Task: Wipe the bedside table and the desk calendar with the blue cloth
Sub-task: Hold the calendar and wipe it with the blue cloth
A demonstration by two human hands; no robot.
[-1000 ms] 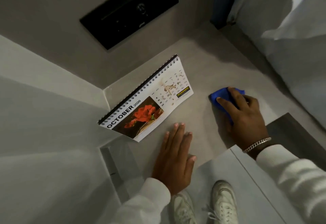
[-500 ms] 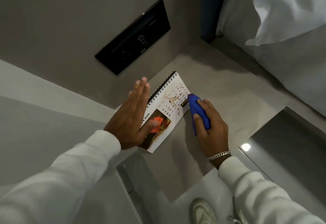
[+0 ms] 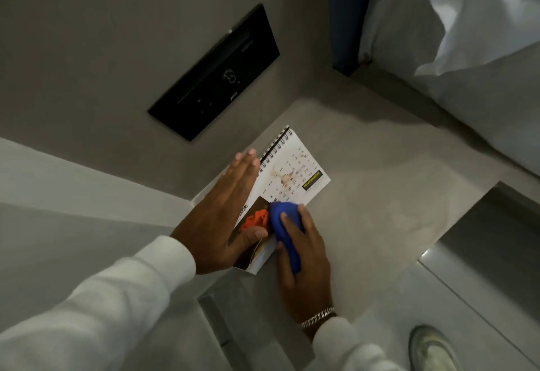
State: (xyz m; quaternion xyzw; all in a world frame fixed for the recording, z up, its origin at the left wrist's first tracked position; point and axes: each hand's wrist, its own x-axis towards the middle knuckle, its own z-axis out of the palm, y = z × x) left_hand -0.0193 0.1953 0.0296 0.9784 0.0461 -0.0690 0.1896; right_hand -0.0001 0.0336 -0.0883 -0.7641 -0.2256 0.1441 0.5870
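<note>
Calendar (image 3: 295, 178) pinned by left hand (image 3: 222, 218); right hand (image 3: 304, 256) presses blue cloth (image 3: 285, 224).

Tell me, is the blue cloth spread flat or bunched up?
Bunched up: the blue cloth is a rounded wad gripped in the right hand.

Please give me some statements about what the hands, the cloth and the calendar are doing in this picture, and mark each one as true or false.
1. The right hand presses the blue cloth against the desk calendar. True.
2. The left hand lies flat on the bedside table, away from the calendar. False: it rests on the calendar's left part, steadying it.
3. The calendar stands closed, showing no page. False: a page with a red picture and a date grid is visible.
4. A bracelet is on the right wrist. True.
5. A black wall panel is behind the calendar. True.
</note>
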